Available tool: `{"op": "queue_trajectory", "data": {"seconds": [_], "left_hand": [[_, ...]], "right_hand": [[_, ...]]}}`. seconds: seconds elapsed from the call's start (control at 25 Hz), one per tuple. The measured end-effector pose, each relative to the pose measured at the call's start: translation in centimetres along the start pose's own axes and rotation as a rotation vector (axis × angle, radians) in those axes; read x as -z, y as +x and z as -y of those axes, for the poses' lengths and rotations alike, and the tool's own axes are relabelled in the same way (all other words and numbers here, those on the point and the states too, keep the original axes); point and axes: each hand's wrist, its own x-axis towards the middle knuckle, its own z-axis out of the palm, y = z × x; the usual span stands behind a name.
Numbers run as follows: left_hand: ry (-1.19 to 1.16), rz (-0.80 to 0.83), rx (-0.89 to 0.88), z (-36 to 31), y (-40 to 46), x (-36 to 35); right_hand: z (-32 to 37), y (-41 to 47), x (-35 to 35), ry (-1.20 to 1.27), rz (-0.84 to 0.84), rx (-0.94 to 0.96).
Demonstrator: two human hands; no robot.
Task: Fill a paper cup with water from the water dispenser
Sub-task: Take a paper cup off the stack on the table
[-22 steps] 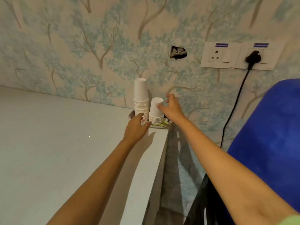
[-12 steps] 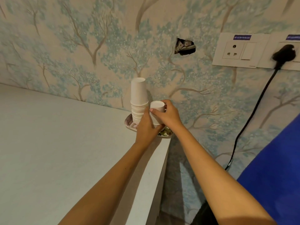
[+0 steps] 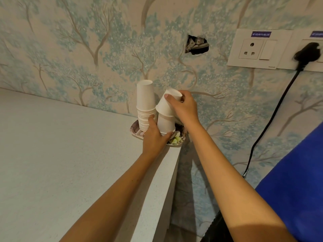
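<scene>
- Right hand [image 3: 183, 109] fingers grip the top paper cup [image 3: 166, 103], tilted up-right off the short stack [image 3: 166, 124].
- Left hand [image 3: 153, 137] clasps that stack's base.

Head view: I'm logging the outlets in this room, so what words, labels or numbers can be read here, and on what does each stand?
"# UZ AV 1 3-BLUE", roughly, partly blurred: purple sticker on the empty wall socket plate.
Second purple sticker on the plate holding the black plug: cut off and blurred, unreadable.
Paper cup held in the right hand, the cup stacks and the patterned plate: no text seen.
</scene>
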Motion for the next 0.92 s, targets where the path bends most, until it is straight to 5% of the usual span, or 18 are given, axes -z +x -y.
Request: {"op": "queue_trajectory", "data": {"seconds": [0.24, 0.44, 0.72, 0.92], "left_hand": [[-0.008, 0.001, -0.014, -1.8, -1.9, 1.6], [-0.214, -0.075, -0.087, -6.1, -5.4, 6.1], [-0.376, 0.074, -0.134, -9.9, -13.4, 10.2], [-0.334, 0.198, -0.091, -10.6, -18.2, 12.0]], "right_hand": [[2.3, -3.0, 0.7, 0.398, -0.272, -0.040], [3.5, -8.0, 1.4, 1.091, -0.083, -0.599], [2.7, -19.2, 3.1, 1.089, 0.267, -0.784], [3.1, -25.5, 7.9, 0.790, 0.399, -0.759]]}}
